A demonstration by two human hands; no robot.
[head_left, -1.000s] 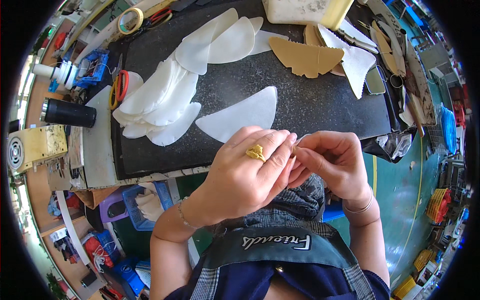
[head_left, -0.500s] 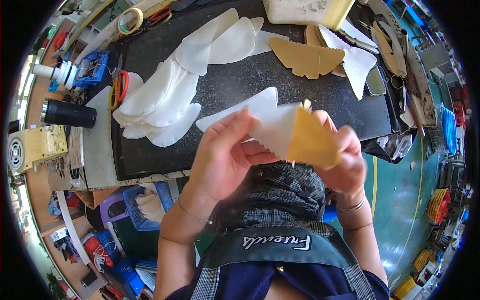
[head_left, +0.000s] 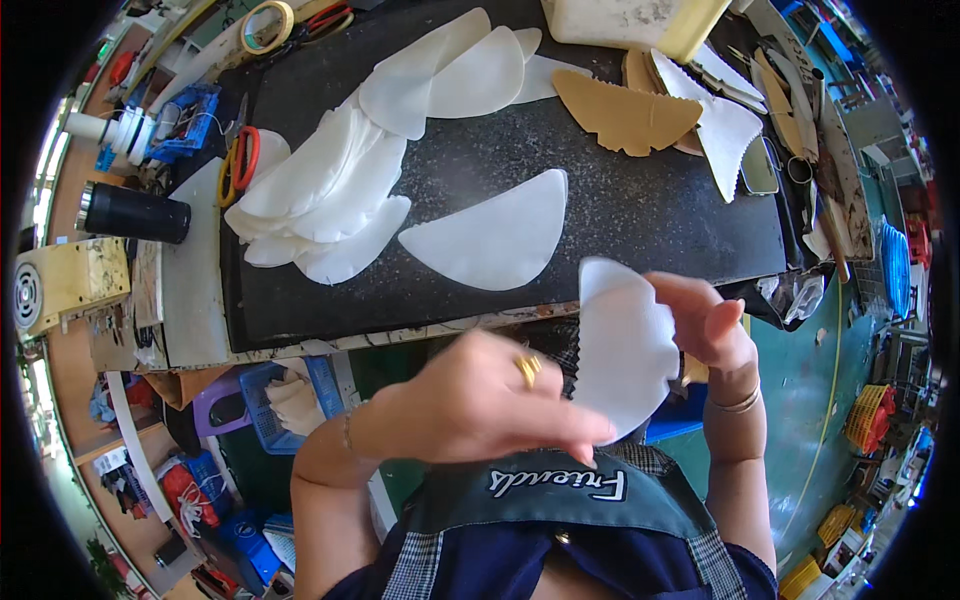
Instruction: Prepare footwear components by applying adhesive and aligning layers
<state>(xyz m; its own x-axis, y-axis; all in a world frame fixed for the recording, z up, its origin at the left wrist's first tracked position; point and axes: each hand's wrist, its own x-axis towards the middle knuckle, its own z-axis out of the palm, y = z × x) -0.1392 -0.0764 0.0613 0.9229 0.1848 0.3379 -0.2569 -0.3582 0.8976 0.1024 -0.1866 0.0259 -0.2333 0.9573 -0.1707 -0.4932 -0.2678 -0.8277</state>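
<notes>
A white, curved sheet piece (head_left: 625, 345) with one toothed edge and one notched edge is held upright over my lap, just off the table's front edge. My right hand (head_left: 708, 325) grips it by the notched edge, the fingers partly behind it. A bit of tan material (head_left: 694, 370) shows below that hand. My left hand (head_left: 480, 400), wearing a gold ring, is closed at the lower end of the piece; its fingertips are slightly blurred. In front of both hands, a smooth white half-moon piece (head_left: 490, 238) lies flat on the black work mat (head_left: 480, 150).
Overlapping white pieces (head_left: 325, 190) cover the mat's left side, with more white pieces (head_left: 480, 75) behind. Orange-handled scissors (head_left: 238, 168) and a black flask (head_left: 135, 212) stay left. Tan toothed pieces (head_left: 630, 115), a white toothed piece (head_left: 725, 135) and a pale container (head_left: 620, 22) occupy the back right.
The held piece has turned from showing white and tan to a white face, and is nearer my body. My left hand has moved down to its lower end, uncovering the half-moon piece.
</notes>
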